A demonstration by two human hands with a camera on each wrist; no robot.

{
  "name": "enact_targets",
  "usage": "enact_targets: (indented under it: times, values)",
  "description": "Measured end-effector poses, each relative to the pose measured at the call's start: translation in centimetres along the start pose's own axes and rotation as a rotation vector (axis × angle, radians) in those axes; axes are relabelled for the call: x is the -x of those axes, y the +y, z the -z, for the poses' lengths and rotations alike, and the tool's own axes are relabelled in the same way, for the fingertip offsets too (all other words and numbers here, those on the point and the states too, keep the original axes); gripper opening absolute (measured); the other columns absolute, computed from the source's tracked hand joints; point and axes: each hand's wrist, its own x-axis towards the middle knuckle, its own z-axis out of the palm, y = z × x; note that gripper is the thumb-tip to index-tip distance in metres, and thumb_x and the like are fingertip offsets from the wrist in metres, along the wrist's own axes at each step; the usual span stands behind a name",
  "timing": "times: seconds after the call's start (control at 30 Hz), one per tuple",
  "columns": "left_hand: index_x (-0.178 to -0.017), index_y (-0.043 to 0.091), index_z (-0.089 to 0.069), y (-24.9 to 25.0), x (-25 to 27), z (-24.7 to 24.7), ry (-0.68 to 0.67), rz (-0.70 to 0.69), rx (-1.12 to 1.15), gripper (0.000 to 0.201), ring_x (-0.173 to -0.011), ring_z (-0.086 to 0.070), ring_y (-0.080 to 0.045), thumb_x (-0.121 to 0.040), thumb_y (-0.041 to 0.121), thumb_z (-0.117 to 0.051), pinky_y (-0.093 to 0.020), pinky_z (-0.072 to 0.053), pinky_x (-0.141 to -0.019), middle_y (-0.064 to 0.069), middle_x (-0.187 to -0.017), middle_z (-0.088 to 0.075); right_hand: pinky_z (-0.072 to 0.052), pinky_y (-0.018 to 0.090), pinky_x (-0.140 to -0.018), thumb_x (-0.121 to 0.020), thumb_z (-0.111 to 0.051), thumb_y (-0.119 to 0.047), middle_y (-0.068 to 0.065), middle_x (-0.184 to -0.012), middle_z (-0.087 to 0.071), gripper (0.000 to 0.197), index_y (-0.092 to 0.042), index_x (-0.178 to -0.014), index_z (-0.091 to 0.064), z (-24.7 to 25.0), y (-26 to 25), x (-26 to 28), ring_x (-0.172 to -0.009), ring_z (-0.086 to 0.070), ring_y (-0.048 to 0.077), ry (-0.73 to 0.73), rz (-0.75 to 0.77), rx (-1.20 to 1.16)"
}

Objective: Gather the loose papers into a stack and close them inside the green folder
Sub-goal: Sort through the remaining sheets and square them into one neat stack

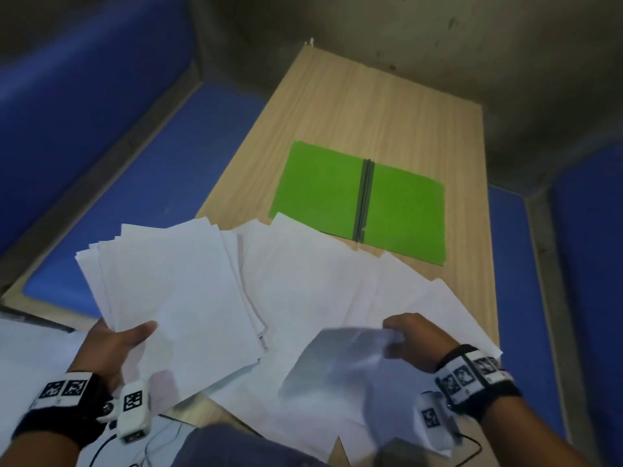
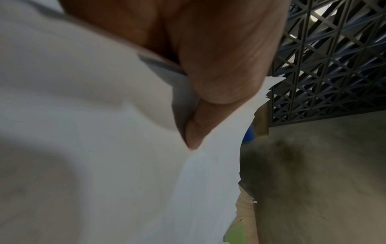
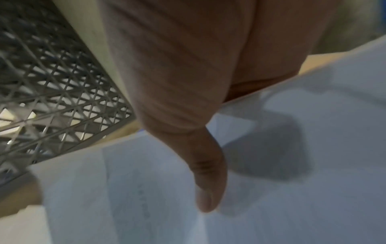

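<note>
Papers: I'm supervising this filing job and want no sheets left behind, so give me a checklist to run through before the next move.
1. Left hand grips a bundle, thumb on top: ok.
2. Bundle squared: not ok, its edges fan out.
3. Right hand pinches one sheet by a corner, lifted off the pile: ok.
4. All papers gathered: not ok, loose sheets lie spread on the table.
5. Folder lies open and flat: ok, though sheets overlap its near edge.
6. Sheets on the floor or off the near table edge: cannot tell.
</note>
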Motion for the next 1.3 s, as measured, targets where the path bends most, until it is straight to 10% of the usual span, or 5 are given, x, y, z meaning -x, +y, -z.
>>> enact_targets:
  times: [0.33,0.7,0.8,0.93,1.3]
  values:
    - [-0.124,0.001,-0.062,0.9,0.9,-1.5,0.018,-0.018,-0.058,0.042,-0.102,-0.066,-0.038,-0.084,-0.005,-0.07,-0.051,-0.05,-0.093,-0.02,-0.114,-0.069,-0.049,0.053,-0.096,-0.074,-0.078,-0.008,0.014,-0.112,-0.071,0.046,-0.003,-0.118,-0.066,-1.5,2.5,-4.3,-0.102,-0.068,0.031,0.312,-0.259,-1.063]
    - [-0.116,0.012,-0.062,0.4,1.4,-2.8,-0.025,-0.031,-0.128,0.038,-0.098,-0.066,-0.035,-0.083,-0.004,-0.072,-0.045,-0.051,-0.089,-0.013,-0.104,-0.071,-0.045,0.026,-0.082,-0.069,-0.084,-0.006,0.01,-0.116,-0.057,0.069,0.001,-0.125,-0.045,-7.7,-6.3,-10.0,-0.105,-0.06,0.028,0.437,-0.511,-1.174]
    - [-0.112,0.013,-0.064,0.1,1.2,-3.1,-0.047,-0.02,-0.145,0.035,-0.096,-0.068,-0.034,-0.083,-0.003,-0.073,-0.043,-0.052,-0.085,-0.011,-0.102,-0.073,-0.05,0.012,-0.062,-0.079,-0.073,0.001,0.01,-0.116,-0.063,0.041,0.002,-0.118,-0.058,-7.8,-6.9,-9.2,-0.087,-0.062,0.021,0.41,-0.415,-1.146]
    - [-0.111,0.012,-0.063,0.2,1.4,-3.4,-0.058,-0.049,-0.152,0.032,-0.09,-0.066,-0.03,-0.084,-0.004,-0.071,-0.035,-0.051,-0.073,-0.008,-0.096,-0.071,-0.047,0.026,-0.077,-0.082,-0.071,-0.008,0.011,-0.101,-0.068,0.03,-0.002,-0.111,-0.065,-7.7,-5.4,-8.4,-0.1,-0.066,0.03,0.463,-0.329,-1.009]
    - [-0.125,0.017,-0.062,0.0,-0.4,-1.6,-0.03,-0.028,-0.109,0.053,-0.103,-0.067,-0.036,-0.076,0.012,-0.082,-0.057,-0.05,-0.094,-0.01,-0.112,-0.073,-0.049,0.048,-0.095,-0.065,-0.084,-0.038,0.006,-0.115,-0.069,0.057,-0.012,-0.113,-0.067,-2.8,6.5,-0.7,-0.104,-0.065,0.028,0.769,-0.375,-1.218]
